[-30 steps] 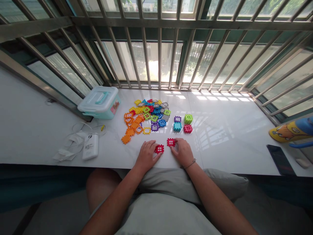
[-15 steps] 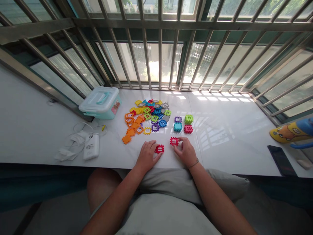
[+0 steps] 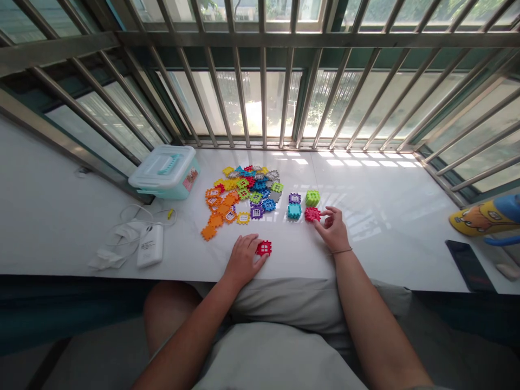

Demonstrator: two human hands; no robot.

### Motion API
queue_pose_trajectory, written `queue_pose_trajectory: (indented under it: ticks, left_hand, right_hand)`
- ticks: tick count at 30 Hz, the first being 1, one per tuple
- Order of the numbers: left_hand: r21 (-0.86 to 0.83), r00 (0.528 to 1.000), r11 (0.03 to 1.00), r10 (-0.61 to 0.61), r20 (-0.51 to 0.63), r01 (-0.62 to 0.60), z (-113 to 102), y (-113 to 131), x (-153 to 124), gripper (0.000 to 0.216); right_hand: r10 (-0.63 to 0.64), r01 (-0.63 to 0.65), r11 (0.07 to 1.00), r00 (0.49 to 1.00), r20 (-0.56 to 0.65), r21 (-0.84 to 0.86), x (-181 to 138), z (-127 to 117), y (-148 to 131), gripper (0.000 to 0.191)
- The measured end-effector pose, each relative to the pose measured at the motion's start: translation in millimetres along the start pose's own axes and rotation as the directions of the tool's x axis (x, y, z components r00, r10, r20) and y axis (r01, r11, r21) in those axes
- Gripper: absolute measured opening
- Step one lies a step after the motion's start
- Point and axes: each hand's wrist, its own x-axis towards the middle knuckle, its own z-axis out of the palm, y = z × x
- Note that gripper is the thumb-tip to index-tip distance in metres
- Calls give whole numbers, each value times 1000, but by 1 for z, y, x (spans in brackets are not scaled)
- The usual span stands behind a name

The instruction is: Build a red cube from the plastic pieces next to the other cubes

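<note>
1. Your right hand [image 3: 326,219] was at the red stack [image 3: 312,214], thumb and fingers narrowly parted about its near right corner; whether they pinched it, you could not tell from this view.
2. Your left hand [image 3: 251,254] lay on the surface [image 3: 374,233] with thumb and fingers about a flat red tile [image 3: 265,248], near the surface's front edge.
3. The step in hand looked like tending the red stack; the next move called, in my judgement, for a straight, gentle parting of your fingers, so that nothing tipped.
4. Tight sides: the green stack [image 3: 312,197] stood just behind the red one, the teal stack [image 3: 294,211] near its left, the purple stack [image 3: 294,198] beyond the teal; the pile [image 3: 223,207] lay farther left.
5. Open room: rightward your hand had a broad stretch, out to the phone [image 3: 469,265] and bottle [image 3: 483,216]; between the red tile and the stacks ran a free lane; the bars [image 3: 264,124] stood well back.
</note>
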Motion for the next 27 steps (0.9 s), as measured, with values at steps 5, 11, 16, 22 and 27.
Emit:
queue_pose_trajectory:
  ticks: [5, 11, 16, 22, 27]
  left_hand:
    - [1, 1000, 1000, -5, 6, 5, -1, 0, 0, 40]
    - [1, 1000, 1000, -6, 0, 6, -2, 2, 1, 39]
    - [2, 1000, 1000, -7, 4, 7, -2, 3, 2, 39]
    - [2, 1000, 1000, -8, -2, 8, -3, 3, 2, 39]
    - [-4, 1000, 1000, -14, 4, 14, -3, 3, 2, 38]
  right_hand:
    - [-14, 14, 1000, 999, 34, -1, 11, 2, 4, 65]
    - [-24, 24, 1000, 997, 67, 5, 16, 2, 9, 65]
    - [-15, 16, 1000, 997, 82, -6, 16, 3, 11, 66]
    - [-10, 11, 1000, 996, 90, -9, 17, 3, 10, 65]
    - [-7, 8, 1000, 996, 92, -18, 17, 2, 7, 64]
